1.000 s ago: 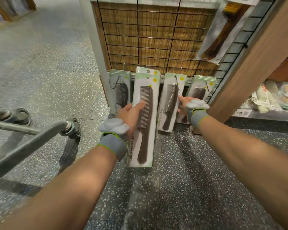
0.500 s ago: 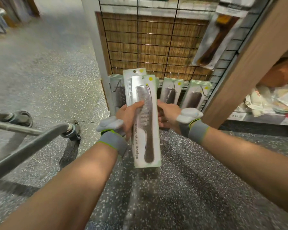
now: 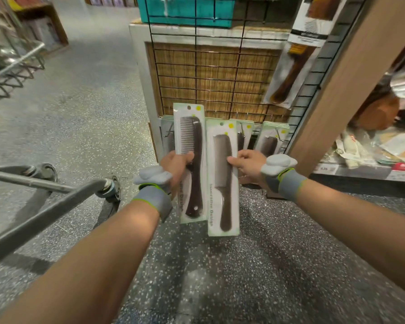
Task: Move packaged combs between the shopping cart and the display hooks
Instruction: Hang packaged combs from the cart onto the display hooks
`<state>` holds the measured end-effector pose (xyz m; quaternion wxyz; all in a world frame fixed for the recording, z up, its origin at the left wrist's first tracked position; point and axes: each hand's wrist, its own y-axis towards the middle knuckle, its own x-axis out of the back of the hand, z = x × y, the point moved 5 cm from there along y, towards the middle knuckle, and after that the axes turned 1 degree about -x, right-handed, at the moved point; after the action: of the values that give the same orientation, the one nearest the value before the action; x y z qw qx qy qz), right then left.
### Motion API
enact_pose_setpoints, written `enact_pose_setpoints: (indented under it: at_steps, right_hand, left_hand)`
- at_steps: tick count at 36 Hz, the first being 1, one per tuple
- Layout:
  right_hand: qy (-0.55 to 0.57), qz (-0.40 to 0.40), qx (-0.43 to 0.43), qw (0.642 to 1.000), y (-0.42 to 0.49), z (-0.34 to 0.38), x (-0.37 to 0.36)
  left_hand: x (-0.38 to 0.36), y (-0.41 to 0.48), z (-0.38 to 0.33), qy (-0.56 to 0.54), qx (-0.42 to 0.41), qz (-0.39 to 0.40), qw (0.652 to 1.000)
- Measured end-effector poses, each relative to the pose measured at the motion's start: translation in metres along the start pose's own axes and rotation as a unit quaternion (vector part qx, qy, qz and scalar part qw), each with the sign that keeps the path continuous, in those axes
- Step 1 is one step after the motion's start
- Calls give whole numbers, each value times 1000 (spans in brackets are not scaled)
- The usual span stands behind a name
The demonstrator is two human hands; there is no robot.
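Since only the lower frame of the shopping cart (image 3: 45,199) and one caster (image 3: 108,190) are seen at the left, the basket can't be checked, so what's loaded in it can't be told. Next over, a wide-tooth comb pack (image 3: 191,136) is gripped around its middle by the left hand (image 3: 175,167), thumb across the front, and held upright. Just beside it and a bit lower, a fine-tooth comb pack (image 3: 222,195) is pinched at its right edge by the right hand (image 3: 248,164). Both packs are off the hooks and held in the air in front of the bottom row of display hooks (image 3: 243,132), where more hanging packs (image 3: 270,139) are seen.

Step-wise it's judged to be mid-transfer — two packs in hand, neither hung nor put in the cart. Which way it's going can't be settled from this alone. If hanging is meant, the punched hole at the top of each card would need to be lined up with a hook tip and slid on. If the cart is meant, a swing to the left is called for.

Room-wise, open floor is left below and to the left of the hands. The wire grid (image 3: 220,78) sits close behind though, and the right side is crowded by the wooden post (image 3: 351,85) — with a shelf edge (image 3: 360,170) beyond it.
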<state>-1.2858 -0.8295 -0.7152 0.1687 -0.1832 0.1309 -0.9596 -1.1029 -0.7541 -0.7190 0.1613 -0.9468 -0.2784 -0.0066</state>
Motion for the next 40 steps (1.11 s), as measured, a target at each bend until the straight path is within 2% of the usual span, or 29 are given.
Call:
enact_pose_setpoints:
  at_steps: [5, 11, 17, 25, 28, 33, 35, 40]
  right_hand:
    - [6, -30, -25, 999, 3, -21, 18]
    - [-44, -49, -31, 997, 11, -37, 30]
    - [5, -38, -48, 998, 15, -41, 27]
    - [-9, -54, -55, 997, 26, -44, 24]
    - [40, -56, -57, 996, 29, -50, 24]
    - [59, -46, -75, 994, 38, -63, 24]
    - [51, -49, -75, 995, 40, -65, 26]
    - [-63, -103, -29, 992, 57, -56, 40]
  left_hand:
    - [3, -1, 2, 23, -24, -14, 999]
    - [1, 1, 5, 57, -27, -4, 998]
    - [-8, -3, 4, 60, -28, 16, 998]
    - [-14, -3, 6, 62, -21, 16, 998]
    - [-15, -1, 8, 56, -15, 22, 998]
    - [-16, 2, 10, 68, -7, 25, 997]
    - [-17, 2, 12, 73, -2, 28, 997]
    - [-18, 3, 17, 61, 10, 33, 998]
